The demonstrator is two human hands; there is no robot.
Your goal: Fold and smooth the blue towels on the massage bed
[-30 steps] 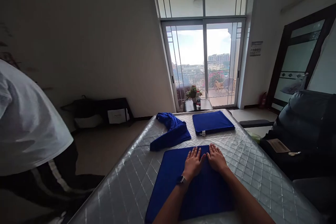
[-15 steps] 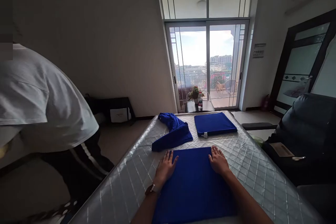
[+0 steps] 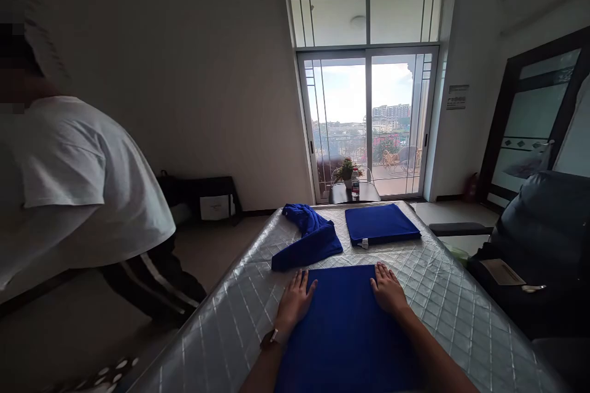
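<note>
A flat rectangle of folded blue fabric (image 3: 345, 331) lies right in front of me on the silver quilted cover (image 3: 461, 301). On its far left corner rests my left hand (image 3: 295, 302), fingers stretched out and palm down. My right hand (image 3: 388, 288) lies flat on the far right corner, its fingers also extended. Beyond my left hand is a crumpled blue cloth (image 3: 313, 236), partly folded. Farther to the right sits a neatly folded blue stack (image 3: 381, 224) with a small white tag (image 3: 365, 243) at its near edge.
At the left, a person in a white shirt (image 3: 124, 184) bends over beside the table. A dark armchair (image 3: 544, 239) stands at the right with a brown board (image 3: 503, 272) on it. Past the far edge are a small table holding a bottle (image 3: 355, 183) and a plant (image 3: 345, 171).
The person at the left has shifted slightly right in view, and the head now shows. My view has tilted up a little. Both hands stay flat on the folded fabric.
</note>
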